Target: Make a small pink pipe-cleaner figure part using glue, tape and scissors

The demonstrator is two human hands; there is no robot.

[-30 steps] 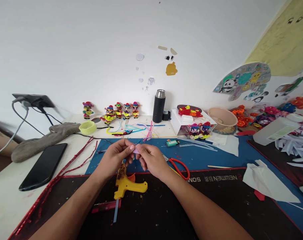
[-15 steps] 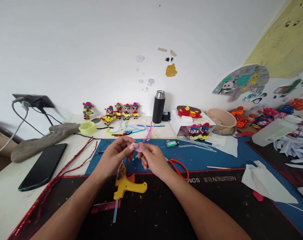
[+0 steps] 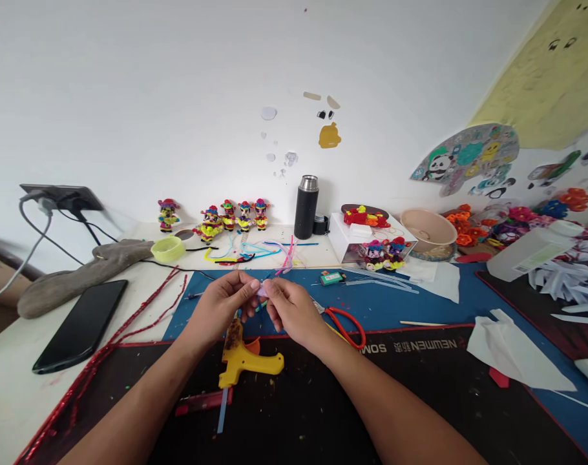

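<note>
Between the fingertips of both hands is a small pale lilac piece (image 3: pixel 262 289), mostly covered by the thumbs. My left hand (image 3: pixel 223 303) pinches its left side, and my right hand (image 3: pixel 293 308) pinches the right side. Just below the hands a yellow glue gun (image 3: pixel 248 363) lies on the black mat, a glue stick (image 3: pixel 223 410) poking from its back end. Red-handled scissors (image 3: pixel 346 326) rest to the right of my right hand, partly behind it.
Pipe-cleaner figures (image 3: pixel 227 215), a black flask (image 3: pixel 306 208) and a white box (image 3: pixel 369 236) stand along the wall. A phone (image 3: pixel 81 326) and red glittery stems (image 3: pixel 124 326) lie left. Crumpled white paper (image 3: pixel 514 352) lies right.
The fingertips have shifted slightly around the lilac piece, and less of it shows between them. The whole view has moved a little.
</note>
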